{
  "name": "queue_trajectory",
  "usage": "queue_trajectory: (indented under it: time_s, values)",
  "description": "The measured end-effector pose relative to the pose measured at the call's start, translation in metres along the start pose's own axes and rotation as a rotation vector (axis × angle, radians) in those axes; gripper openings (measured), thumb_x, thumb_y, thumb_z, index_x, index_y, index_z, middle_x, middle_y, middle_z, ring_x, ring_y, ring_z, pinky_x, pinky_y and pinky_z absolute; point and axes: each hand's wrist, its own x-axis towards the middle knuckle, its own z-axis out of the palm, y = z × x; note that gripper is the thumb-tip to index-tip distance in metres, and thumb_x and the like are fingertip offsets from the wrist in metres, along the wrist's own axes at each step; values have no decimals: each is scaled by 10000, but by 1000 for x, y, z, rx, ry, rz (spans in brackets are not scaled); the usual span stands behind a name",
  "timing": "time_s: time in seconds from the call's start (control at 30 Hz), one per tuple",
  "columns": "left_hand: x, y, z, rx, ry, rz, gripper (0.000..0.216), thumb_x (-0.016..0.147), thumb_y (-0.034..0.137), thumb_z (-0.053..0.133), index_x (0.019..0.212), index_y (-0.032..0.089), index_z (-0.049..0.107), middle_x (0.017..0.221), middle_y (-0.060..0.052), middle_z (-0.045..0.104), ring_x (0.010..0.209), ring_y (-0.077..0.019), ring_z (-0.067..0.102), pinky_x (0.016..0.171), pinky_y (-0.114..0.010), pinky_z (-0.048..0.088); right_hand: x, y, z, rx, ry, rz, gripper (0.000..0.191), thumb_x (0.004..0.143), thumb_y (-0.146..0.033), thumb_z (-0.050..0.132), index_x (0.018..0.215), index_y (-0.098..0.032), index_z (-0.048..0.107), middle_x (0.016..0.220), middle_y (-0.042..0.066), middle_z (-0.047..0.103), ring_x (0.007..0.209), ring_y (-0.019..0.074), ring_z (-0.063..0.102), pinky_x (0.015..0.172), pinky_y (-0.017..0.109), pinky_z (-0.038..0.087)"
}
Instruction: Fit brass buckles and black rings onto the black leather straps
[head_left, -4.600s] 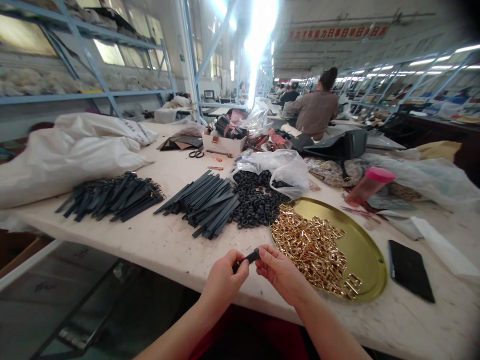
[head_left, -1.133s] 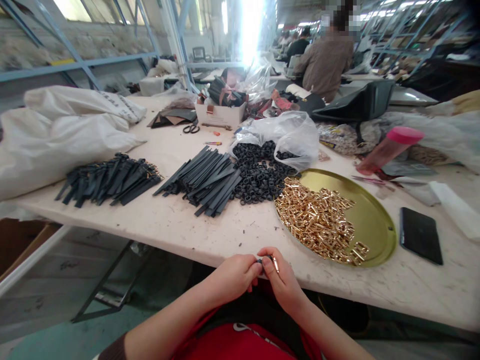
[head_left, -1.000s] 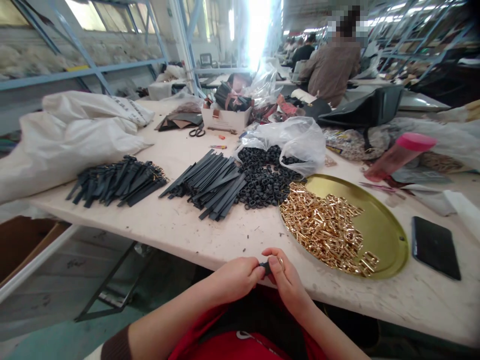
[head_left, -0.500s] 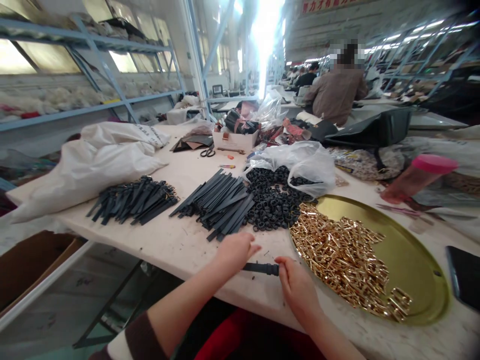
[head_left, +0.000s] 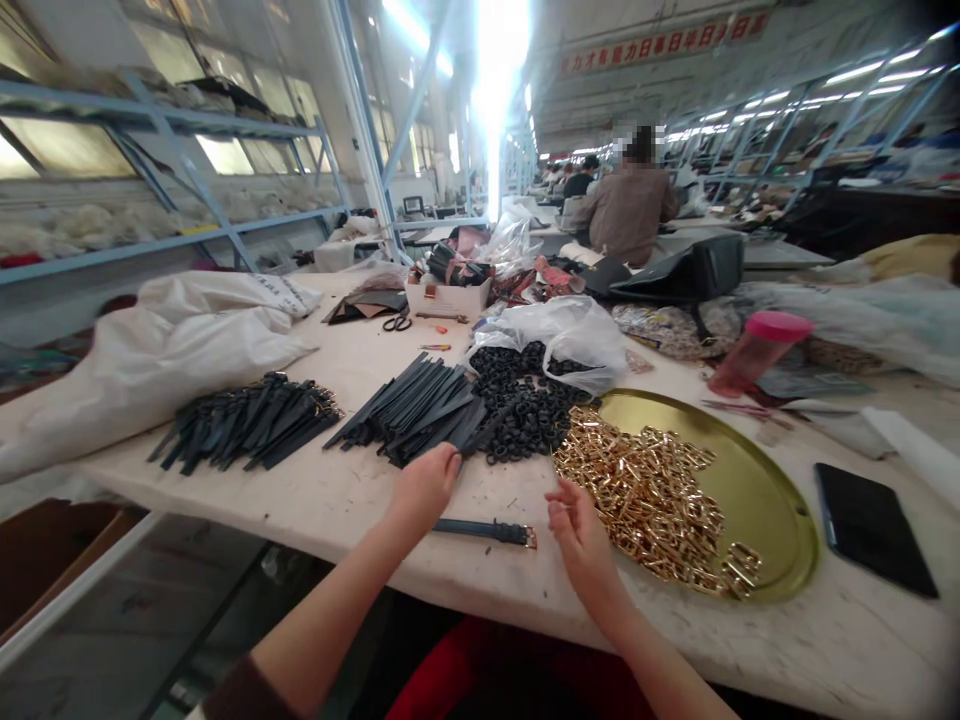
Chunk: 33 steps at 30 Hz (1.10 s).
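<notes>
My left hand (head_left: 427, 487) is closed at the near edge of the pile of flat black straps (head_left: 420, 400), pinching the end of one strap (head_left: 489, 432) that slants up toward the black loops. Between my hands and the table edge lies a black strap with a gold buckle (head_left: 484, 531), untouched. To the right of that buckle my right hand (head_left: 581, 535) is raised, fingers loosely bent and apart, with nothing visible in them. Beside it, many gold buckles (head_left: 645, 500) are heaped on a round gold tray (head_left: 780, 510). Small black loops (head_left: 529, 415) form a heap beyond my hands.
Buckled straps (head_left: 247, 420) are piled on the left, by a white sack (head_left: 165, 340). A phone (head_left: 874, 530) and a pink-lidded cup (head_left: 761, 350) are on the right. Scissors (head_left: 397, 322) and a white box (head_left: 450, 298) sit farther back. Another person (head_left: 630, 210) sits beyond.
The buckled strap was at my right fingers and now lies released on the table. My left hand has moved up-left to the strap pile and taken a strap. The camera view has shifted.
</notes>
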Motion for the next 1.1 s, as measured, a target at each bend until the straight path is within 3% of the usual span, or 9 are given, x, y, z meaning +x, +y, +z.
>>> queue_trajectory:
  time_s: [0.1, 0.27, 0.33, 0.4, 0.53, 0.63, 0.73, 0.9, 1.1]
  values:
    - [-37, 13, -2, -322, -260, 104, 244, 860, 281, 328, 724, 197, 514, 649, 20, 597, 638, -131, 570, 585, -220, 387, 7, -17, -8, 300, 0, 137, 415, 821, -481, 416, 1104, -178, 401, 697, -7, 519, 514, 99, 459, 474, 229, 393]
    - [-57, 38, 12, -959, -603, -7, 149, 784, 224, 370, 737, 163, 498, 590, 39, 528, 491, -94, 509, 502, -203, 386, 8, -34, 4, 132, -328, 146, 314, 802, -500, 438, 779, -188, 465, 505, -63, 405, 436, 92, 407, 428, 215, 322]
    - [-49, 45, 18, -1137, -608, -164, 156, 789, 225, 358, 759, 151, 492, 567, 45, 506, 421, -69, 456, 437, -182, 349, 20, -32, 7, -64, -365, 47, 317, 848, -466, 354, 799, -186, 495, 568, -26, 486, 515, 116, 477, 489, 232, 366]
    - [-40, 48, 23, -1273, -564, -315, 154, 789, 212, 358, 802, 139, 493, 562, 45, 504, 385, -51, 420, 398, -164, 314, 42, -27, 6, -370, -237, -100, 292, 874, -386, 324, 833, -183, 529, 716, 28, 569, 667, 149, 537, 598, 263, 397]
    - [-27, 46, 30, -1473, -537, -458, 148, 759, 171, 377, 840, 131, 494, 545, 41, 520, 360, -43, 409, 361, -150, 287, 95, -11, 1, -1033, -128, -232, 149, 805, -231, 446, 815, -151, 570, 843, 114, 598, 756, 219, 565, 626, 305, 369]
    - [-23, 42, 33, -1520, -537, -486, 148, 728, 144, 386, 830, 131, 492, 534, 34, 539, 357, -49, 429, 358, -152, 299, 112, -4, 2, -1136, -180, -244, 125, 771, -172, 447, 771, -134, 566, 785, 128, 601, 735, 234, 569, 607, 312, 356]
    - [-22, 40, 33, -1540, -552, -480, 167, 705, 126, 389, 836, 130, 493, 554, 20, 569, 374, -54, 460, 373, -155, 319, 107, -7, 2, -958, -159, -176, 138, 757, -186, 439, 838, -151, 545, 745, 78, 597, 684, 195, 554, 602, 298, 363]
    - [-20, 46, 34, -1462, -559, -423, 170, 679, 110, 397, 810, 142, 500, 562, 32, 567, 387, -52, 459, 397, -158, 326, 70, -27, 1, -50, -280, 201, 139, 733, -260, 455, 845, -186, 493, 620, -28, 517, 537, 111, 476, 519, 238, 386]
    - [-20, 48, 43, -1192, -331, -319, 204, 782, 317, 418, 723, 151, 518, 468, 54, 494, 360, -66, 411, 382, -174, 326, 34, -40, 8, 474, -253, 461, 278, 691, -398, 607, 843, -175, 541, 758, 0, 578, 650, 105, 546, 628, 255, 462]
